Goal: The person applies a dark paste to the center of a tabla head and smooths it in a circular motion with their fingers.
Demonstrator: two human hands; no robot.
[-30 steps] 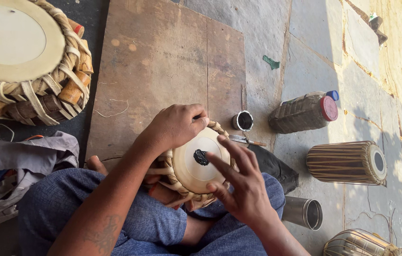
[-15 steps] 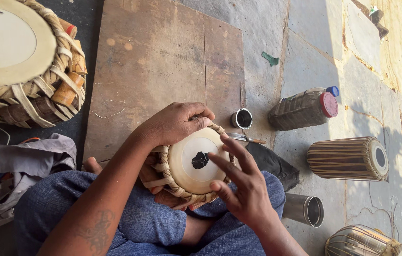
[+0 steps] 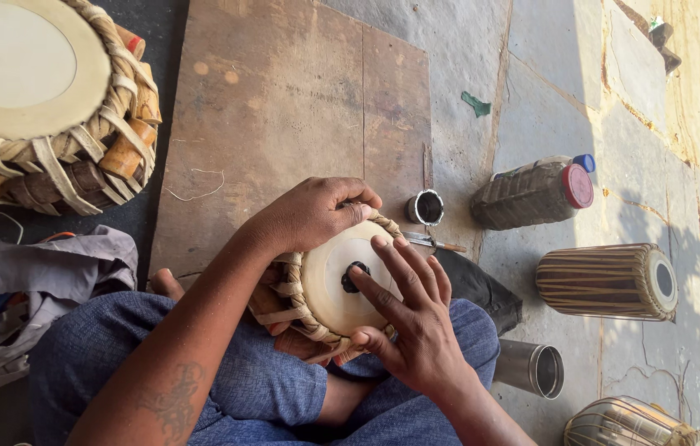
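Observation:
A small drum with a pale skin head, a small black spot at its centre and braided leather lacing rests in my lap between my blue-trousered legs. My left hand curls over its far rim, fingers closed on the edge. My right hand lies flat on the skin, fingers spread, fingertips by the black spot.
A larger laced drum with wooden pegs stands at the upper left. A brown board lies ahead on stone paving. To the right are a small round tin, a lying bottle, a striped drum shell and a metal cup. Grey cloth sits left.
The drum has tilted and turned slightly in my lap. My right hand has slid up over the skin, its fingers now covering more of the head near the black spot.

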